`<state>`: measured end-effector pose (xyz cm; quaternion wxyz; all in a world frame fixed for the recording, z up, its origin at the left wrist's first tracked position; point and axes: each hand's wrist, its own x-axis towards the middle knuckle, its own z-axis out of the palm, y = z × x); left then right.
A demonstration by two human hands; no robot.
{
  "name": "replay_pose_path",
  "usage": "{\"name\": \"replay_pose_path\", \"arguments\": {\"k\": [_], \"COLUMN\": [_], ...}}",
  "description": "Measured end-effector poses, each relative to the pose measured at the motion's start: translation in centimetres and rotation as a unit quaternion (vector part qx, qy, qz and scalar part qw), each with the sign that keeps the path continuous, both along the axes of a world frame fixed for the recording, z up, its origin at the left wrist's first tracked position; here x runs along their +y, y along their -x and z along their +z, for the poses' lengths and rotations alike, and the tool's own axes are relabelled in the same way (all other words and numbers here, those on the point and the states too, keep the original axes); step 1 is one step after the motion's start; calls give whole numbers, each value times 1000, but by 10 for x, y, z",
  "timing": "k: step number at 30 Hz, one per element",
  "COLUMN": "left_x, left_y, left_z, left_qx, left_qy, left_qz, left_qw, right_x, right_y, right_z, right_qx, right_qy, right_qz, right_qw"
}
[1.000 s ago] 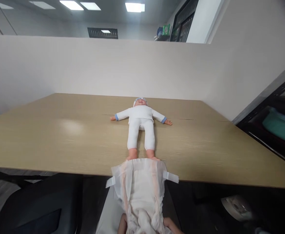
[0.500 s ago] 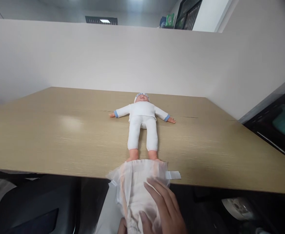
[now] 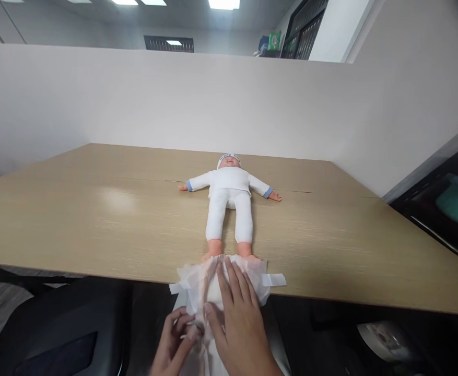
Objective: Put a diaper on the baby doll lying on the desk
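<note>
Diaper [image 3: 197, 282] hangs over the near edge of the worktop [image 3: 95, 219], its top just touching the feet of the doll [image 3: 231, 206], which lies face-up. Right hand [image 3: 238, 318] presses flat on it, fingers spread; left hand [image 3: 174, 342] pinches a fold at its lower part.
</note>
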<state>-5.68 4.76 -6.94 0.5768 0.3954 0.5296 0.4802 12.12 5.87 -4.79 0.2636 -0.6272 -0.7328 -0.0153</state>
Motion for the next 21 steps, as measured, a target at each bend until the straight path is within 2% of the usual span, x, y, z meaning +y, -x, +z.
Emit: {"name": "replay_pose_path", "arguments": {"k": [5,9,14,18,21], "left_x": [41,49,50,60,78], "left_y": [14,12,20,36,45], "left_z": [15,24,33,42,50], "left_qx": [23,38,135,289,384], "left_qy": [-6,-37,-93,-166,-222], "left_qz": [-75,-25,31,66,39], "left_qw": [997,998,986,940,895], "right_x": [0,0,-1,-2,-2], "right_y": [0,-1,-2,-1,1], "right_z": [-2,-3,-3,-2,-1], "right_qx": [1,11,23,23,34], "right_qy": [-8,-8,-3,4,2], "right_qz": [-5,-2,0,-2,-9], "right_qw": [1000,1000,1000,1000,999]}}
